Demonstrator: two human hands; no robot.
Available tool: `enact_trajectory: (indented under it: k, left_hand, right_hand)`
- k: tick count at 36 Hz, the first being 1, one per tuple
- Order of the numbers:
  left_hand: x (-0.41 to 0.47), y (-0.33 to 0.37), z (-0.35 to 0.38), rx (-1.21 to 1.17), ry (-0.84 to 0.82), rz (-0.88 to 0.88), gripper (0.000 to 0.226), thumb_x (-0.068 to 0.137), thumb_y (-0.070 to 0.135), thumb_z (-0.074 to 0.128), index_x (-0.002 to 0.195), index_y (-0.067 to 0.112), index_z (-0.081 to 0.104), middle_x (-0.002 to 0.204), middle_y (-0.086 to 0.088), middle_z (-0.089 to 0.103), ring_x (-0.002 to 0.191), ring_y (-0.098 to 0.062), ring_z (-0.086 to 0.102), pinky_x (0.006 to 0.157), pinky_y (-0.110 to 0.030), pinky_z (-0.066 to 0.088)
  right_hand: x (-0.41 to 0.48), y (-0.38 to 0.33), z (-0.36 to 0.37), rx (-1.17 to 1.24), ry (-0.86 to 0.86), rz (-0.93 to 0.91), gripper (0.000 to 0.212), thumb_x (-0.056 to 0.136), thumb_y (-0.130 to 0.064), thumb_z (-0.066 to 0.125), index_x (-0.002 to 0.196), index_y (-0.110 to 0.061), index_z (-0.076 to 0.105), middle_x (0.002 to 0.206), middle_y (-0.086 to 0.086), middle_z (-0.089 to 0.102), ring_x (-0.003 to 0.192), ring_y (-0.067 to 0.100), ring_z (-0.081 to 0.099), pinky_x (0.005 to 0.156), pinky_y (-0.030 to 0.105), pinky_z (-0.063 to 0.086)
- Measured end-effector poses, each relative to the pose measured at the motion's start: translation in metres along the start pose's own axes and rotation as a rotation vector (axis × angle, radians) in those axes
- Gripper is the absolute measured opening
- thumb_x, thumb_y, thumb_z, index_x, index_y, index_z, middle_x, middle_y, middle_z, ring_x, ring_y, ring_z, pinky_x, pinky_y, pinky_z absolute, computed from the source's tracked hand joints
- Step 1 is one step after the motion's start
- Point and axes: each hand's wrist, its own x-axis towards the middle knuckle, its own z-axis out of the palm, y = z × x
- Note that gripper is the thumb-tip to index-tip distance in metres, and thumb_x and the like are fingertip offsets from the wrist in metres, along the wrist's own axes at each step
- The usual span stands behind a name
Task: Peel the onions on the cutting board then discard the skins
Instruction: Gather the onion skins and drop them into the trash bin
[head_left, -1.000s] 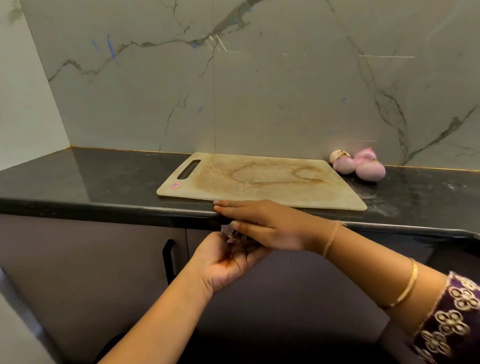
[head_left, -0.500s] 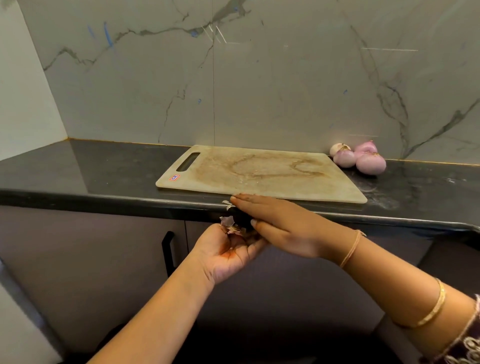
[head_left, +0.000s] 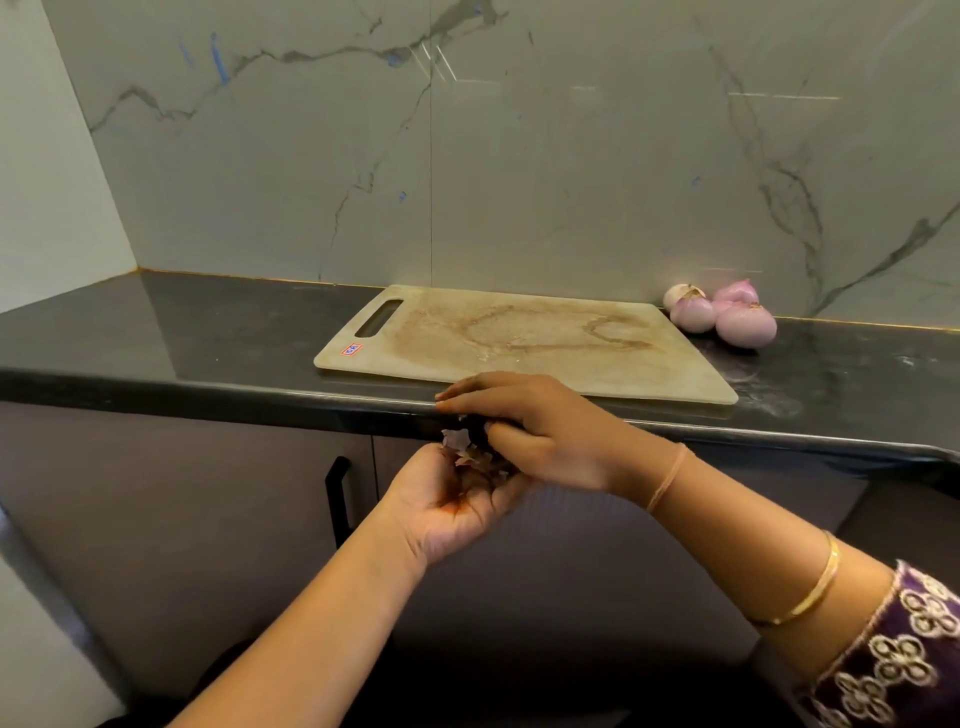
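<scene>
Countertop (head_left: 156, 332): dark, glossy stone running left to right, with a rounded front edge; a grey-veined marble wall (head_left: 519, 156) rises behind it.
Cabinet handle (head_left: 337, 499): black vertical bar on the grey door below the counter, left of both hands.
Cutting board (head_left: 519, 322): pale, brown-stained rectangle lying flat on the counter near the front edge. Its long axis runs left to right, slightly angled, and the end with the handle slot points left and away from the person.
Left hand (head_left: 447, 514): below the counter's front edge, palm up, fingers curled upward into a cup round the skins; the fingertips are hidden behind the other hand.
Onion skins (head_left: 462, 449): small heap of thin pink and brown flakes in the cupped left palm, just under the counter edge, with no clear long axis.
Right hand (head_left: 540, 431): reaching in from the right, palm down, directly above the left hand. Its fingers (head_left: 467, 387) lie straight and pressed together, pointing left along the counter edge in front of the board; the thumb sits underneath, touching the skins.
Onions (head_left: 727, 319): cluster of peeled pale-pink bulbs on the counter, just beside the board's far right corner, against the wall.
Right forearm: thin thread (head_left: 670, 478) at the wrist, gold bangle (head_left: 815, 587) higher up, purple embroidered sleeve (head_left: 904, 660) at the lower right.
</scene>
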Motion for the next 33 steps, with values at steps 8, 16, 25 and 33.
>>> enact_trajectory:
  k: [8,16,25,33]
  left_hand:
    - [0.000,0.000,0.001,-0.089,-0.041,-0.028,0.046,0.097,0.019,0.039,0.127,-0.013,0.050,0.125,-0.036,0.052,0.110,-0.048,0.053,0.079,-0.063,0.046]
    - [0.000,0.001,-0.001,-0.038,-0.011,-0.010,0.047,0.099,0.023,0.037,0.129,-0.010,0.050,0.125,-0.035,0.053,0.107,-0.049,0.056,0.074,-0.060,0.053]
    - [-0.001,-0.003,0.008,-0.026,0.143,0.032,0.059,0.101,0.035,0.035,0.118,-0.020,0.049,0.121,-0.041,0.051,0.098,-0.052,0.054,0.081,-0.054,0.051]
    - [-0.002,-0.001,0.008,-0.019,0.040,-0.010,0.054,0.083,0.015,0.045,0.131,-0.009,0.049,0.129,-0.033,0.051,0.112,-0.046,0.053,0.071,-0.060,0.052]
  right_hand:
    - [-0.021,0.009,-0.004,0.001,0.121,0.146,0.060,0.082,-0.019,0.034,0.138,-0.012,0.051,0.139,0.001,0.053,0.125,0.006,0.044,0.107,0.016,0.033]
    - [-0.016,-0.001,-0.006,0.286,0.120,0.065,0.054,0.082,-0.010,0.039,0.133,-0.018,0.056,0.139,-0.001,0.054,0.130,0.005,0.045,0.108,0.018,0.035]
    - [0.043,0.048,-0.042,-0.161,-0.100,0.531,0.053,0.106,-0.039,0.021,0.151,-0.012,0.028,0.159,0.010,0.024,0.146,0.023,0.021,0.116,0.032,0.016]
    - [0.009,0.001,-0.023,-0.071,-0.301,0.200,0.050,0.105,-0.034,0.028,0.153,-0.020,0.022,0.161,-0.008,0.012,0.146,0.003,0.007,0.101,0.001,-0.003]
